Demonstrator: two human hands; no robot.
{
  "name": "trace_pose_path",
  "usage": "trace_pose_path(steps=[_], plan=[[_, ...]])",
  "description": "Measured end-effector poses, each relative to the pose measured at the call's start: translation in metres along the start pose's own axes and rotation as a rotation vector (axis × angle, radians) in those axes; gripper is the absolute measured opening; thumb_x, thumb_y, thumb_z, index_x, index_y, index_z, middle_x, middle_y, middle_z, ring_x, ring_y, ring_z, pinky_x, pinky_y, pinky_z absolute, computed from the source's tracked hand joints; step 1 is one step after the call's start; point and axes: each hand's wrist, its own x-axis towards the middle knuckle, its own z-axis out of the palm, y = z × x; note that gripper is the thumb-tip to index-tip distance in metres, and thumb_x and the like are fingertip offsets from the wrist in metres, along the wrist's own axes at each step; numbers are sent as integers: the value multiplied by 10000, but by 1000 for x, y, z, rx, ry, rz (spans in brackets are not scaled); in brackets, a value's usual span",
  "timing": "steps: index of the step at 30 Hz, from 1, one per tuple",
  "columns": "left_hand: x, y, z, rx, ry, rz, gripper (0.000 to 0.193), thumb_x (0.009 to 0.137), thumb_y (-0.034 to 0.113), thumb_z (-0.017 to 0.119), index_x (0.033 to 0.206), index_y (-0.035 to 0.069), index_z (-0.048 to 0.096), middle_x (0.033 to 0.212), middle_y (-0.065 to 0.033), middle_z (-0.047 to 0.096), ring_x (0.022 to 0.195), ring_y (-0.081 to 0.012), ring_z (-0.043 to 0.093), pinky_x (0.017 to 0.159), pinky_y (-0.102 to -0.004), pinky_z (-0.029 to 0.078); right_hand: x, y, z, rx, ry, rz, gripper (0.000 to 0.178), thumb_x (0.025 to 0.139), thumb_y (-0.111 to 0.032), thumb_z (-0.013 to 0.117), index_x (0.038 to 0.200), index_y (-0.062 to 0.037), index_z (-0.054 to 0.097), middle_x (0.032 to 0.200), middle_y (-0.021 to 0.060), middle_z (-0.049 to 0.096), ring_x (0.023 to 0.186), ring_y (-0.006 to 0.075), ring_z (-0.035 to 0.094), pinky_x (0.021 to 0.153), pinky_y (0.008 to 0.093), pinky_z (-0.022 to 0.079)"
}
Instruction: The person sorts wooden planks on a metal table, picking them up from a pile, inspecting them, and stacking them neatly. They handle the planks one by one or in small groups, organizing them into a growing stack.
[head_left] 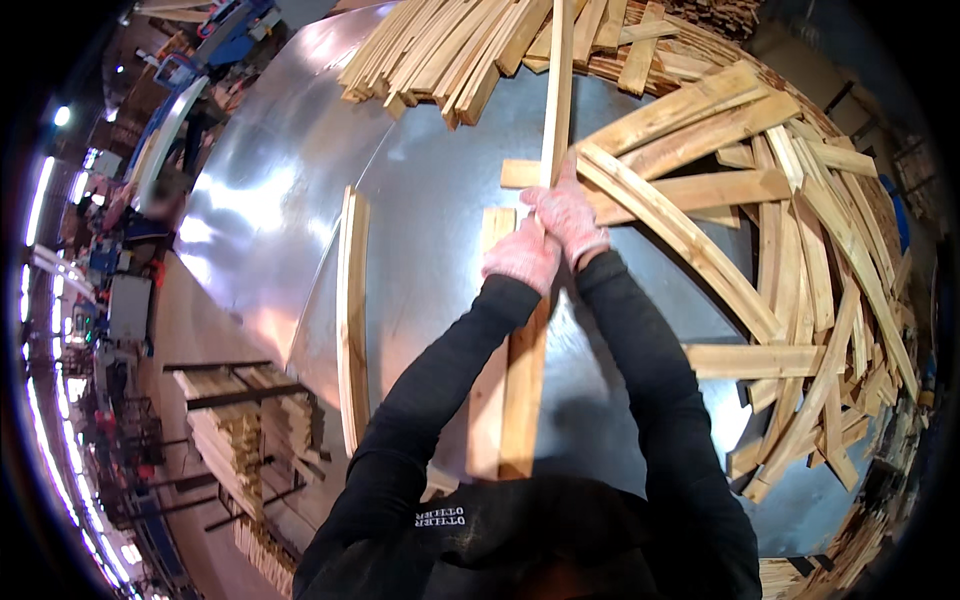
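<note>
Evidently, a long wooden slat (558, 90) is running lengthwise over the middle of the metal tabletop (420, 150), and the gloved left hand (525, 255) and right hand (570, 215) are gripping it close together. The step in hand seems to be handling this one piece, with the next move probably calling for a controlled shift, since its far end is passing beside a slat stack (450, 50). Rightward, a loose slat pile (790, 260) is crowding in, while leftward bare metal is lying open up to a lone slat (352, 320) and, past that, the tabletop's edge.

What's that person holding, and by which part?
A long wooden strip, gripped by the left hand and right hand close together; the hands hide whether that is its middle or near end.
</note>
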Motion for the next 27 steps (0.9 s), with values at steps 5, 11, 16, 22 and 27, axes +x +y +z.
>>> trace_pose_path(steps=[5,11,16,22,27], plan=[[159,-22,-25,-46,50,97,363,929,356,475,1133,86,606,1061,-224,667,991,-406,632,862,-491,489,175,-21,36,-418,-108,65,1066,734,-333,675,1531,-8,46,1262,269,580,1151,385,585,1000,354,430],[275,-76,-36,-49,-80,-2,426,932,385,471,1184,60,583,1098,-223,666,1042,-380,638,893,-476,492,284,-12,105,-35,-19,324,1051,764,-368,635,1537,-13,18,1250,255,587,1163,386,573,1003,375,419],[322,-115,-42,-10,18,-119,457,920,454,466,1079,43,589,1019,-231,677,983,-407,655,830,-525,506,339,-16,137,-601,-297,-225,428,796,-312,597,1131,-46,616,973,221,632,945,307,656,836,360,517],[350,-121,-40,3,97,-128,452,921,461,477,1043,49,613,979,-231,681,952,-404,658,824,-526,501,360,-29,162,-370,-44,54,841,711,-290,689,1389,25,305,1046,224,639,905,298,669,781,375,553],[366,-140,-52,100,195,-213,463,920,478,475,1034,51,613,972,-230,682,940,-404,658,823,-536,492,391,-19,178,-1100,-320,-742,247,887,-158,524,1121,-127,598,1041,134,650,1023,342,627,896,376,490]])
